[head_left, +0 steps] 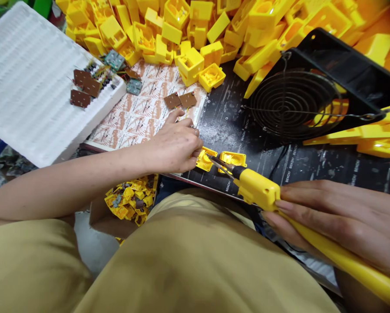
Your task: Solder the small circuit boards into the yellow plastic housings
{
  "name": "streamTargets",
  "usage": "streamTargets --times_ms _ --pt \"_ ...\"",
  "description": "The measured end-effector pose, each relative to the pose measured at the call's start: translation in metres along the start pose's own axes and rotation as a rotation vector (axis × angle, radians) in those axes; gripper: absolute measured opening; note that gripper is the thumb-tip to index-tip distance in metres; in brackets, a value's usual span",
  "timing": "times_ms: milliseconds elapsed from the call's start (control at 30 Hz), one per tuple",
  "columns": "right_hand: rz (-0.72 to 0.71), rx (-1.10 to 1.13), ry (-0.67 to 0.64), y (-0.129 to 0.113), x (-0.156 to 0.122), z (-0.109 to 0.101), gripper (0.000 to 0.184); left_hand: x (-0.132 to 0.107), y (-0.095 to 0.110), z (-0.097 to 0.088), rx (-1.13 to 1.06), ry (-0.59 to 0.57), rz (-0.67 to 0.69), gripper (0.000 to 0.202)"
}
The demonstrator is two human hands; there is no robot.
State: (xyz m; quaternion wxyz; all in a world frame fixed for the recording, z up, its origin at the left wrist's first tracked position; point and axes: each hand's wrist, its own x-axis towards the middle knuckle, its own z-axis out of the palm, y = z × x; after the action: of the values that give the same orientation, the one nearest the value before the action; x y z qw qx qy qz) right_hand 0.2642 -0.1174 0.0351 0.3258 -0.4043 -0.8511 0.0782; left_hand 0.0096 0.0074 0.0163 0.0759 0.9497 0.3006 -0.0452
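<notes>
In the head view, the right hand [341, 217] has its thumb and fingers closed firmly round a yellow tool [260, 187]. The tool's thin metal tip points left, over the right case [236, 158] and into the left case [204, 163]. Both yellow cases sit on the black table [227, 108], near the edge by the person's lap. The left hand [178, 143] is at the left case. One finger reaches out near two brown boards [188, 99], which lie on the paper [143, 108] just past it. The other fingers bend down out of sight, so I cannot tell if they pinch the case.

A big pile [198, 26] of yellow cases fills the far edge of the table, and a black fan [284, 108] stands on the right side. A white foam block [28, 78] is at the left.

The tip may be hot. If the right hand slips, it could burn the left fingers, which are very near, or melt the case. A bump could push a case off the near edge, since it sits so close. The reaching finger could also snag the boards' thin wires.
</notes>
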Motion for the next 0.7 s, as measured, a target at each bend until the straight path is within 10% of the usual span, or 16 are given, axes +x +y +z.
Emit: streamTargets --times_ms 200,433,700 --pt "0.075 0.042 0.043 0.000 -0.001 0.009 0.010 -0.001 0.005 -0.004 -0.003 0.003 -0.024 0.014" --pt "0.084 0.000 -0.019 0.028 -0.018 0.010 0.055 -0.038 -0.028 -0.028 -0.337 0.563 -0.354 0.024" --pt "0.104 -0.107 -0.021 0.027 -0.021 0.015 0.066 -0.039 -0.036 0.008 -0.401 0.355 -0.339 0.026"
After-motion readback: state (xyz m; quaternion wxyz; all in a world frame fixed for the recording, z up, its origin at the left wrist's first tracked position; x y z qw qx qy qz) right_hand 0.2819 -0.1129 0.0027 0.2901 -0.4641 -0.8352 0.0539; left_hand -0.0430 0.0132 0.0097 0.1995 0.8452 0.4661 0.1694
